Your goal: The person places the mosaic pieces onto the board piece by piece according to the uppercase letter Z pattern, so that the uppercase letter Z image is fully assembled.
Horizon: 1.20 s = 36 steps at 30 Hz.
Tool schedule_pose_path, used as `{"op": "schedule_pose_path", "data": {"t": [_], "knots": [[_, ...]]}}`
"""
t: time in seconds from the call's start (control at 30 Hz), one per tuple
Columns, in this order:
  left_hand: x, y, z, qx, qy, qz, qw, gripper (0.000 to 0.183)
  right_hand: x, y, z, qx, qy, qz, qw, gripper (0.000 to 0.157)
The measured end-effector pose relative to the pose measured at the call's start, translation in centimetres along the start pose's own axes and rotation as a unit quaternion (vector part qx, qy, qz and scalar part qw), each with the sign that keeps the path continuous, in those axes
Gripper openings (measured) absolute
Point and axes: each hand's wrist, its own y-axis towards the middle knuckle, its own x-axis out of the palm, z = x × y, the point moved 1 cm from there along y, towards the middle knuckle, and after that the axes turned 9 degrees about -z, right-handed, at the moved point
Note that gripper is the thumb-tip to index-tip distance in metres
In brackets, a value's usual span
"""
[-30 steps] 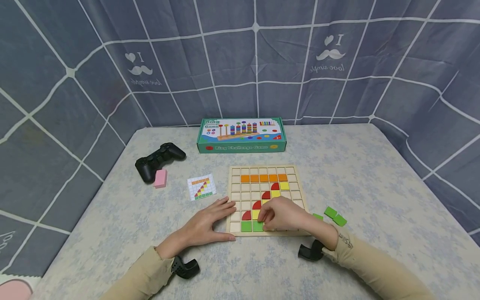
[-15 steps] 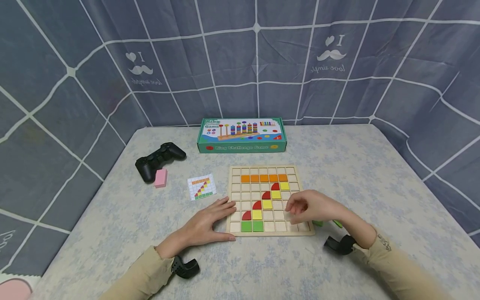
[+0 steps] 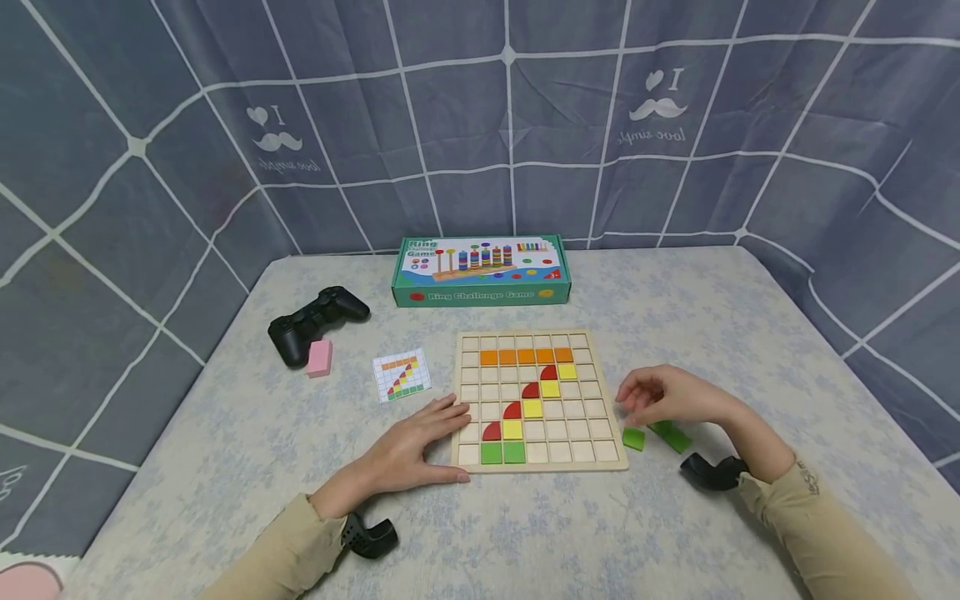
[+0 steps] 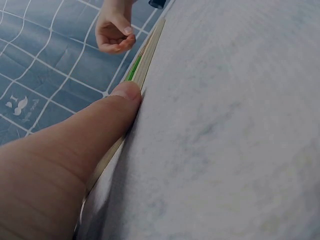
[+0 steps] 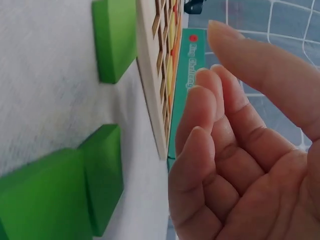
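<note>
A wooden grid board (image 3: 540,467) lies on the table, carrying an orange row, red quarter-round pieces beside yellow squares in a diagonal, and two green squares (image 3: 502,452) at the lower left. My left hand (image 3: 408,446) rests at the board's left edge, fingers over the rim and thumb against the near corner. Right of the board hovers my right hand (image 3: 678,396), fingers loosely bent and thumb apart, with nothing between them in the right wrist view. Below it lie loose green squares: one (image 3: 633,438) by the board's edge, others (image 5: 45,195) touching each other.
A printed pattern card (image 3: 402,375) lies left of the board. Farther left are a black game controller (image 3: 318,321) and a pink block (image 3: 319,358). The green Ring Challenge Game box (image 3: 480,275) stands behind the board, before a grey-blue curtain (image 3: 465,125).
My right hand has moved right, off the board's lower rows to above the loose green squares. The left hand stays at the board's edge.
</note>
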Motion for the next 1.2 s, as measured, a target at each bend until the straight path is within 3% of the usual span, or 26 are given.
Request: {"op": "schedule_pose_path", "data": {"t": [0.4,0.83,1.2], "knots": [[0.0,-0.1,-0.1,-0.002,0.001,0.0,1.0,0.079,-0.1,0.0,1.4,-0.028,0.038,-0.052,0.998,0.031],[0.0,-0.1,0.0,0.0,0.002,-0.002,1.0,0.079,0.1,0.0,2.0,-0.007,0.052,-0.061,0.997,0.036],[0.0,0.0,0.0,-0.002,0.005,-0.002,1.0,0.08,0.4,0.0,1.4,-0.003,0.018,-0.053,0.998,0.036]]}}
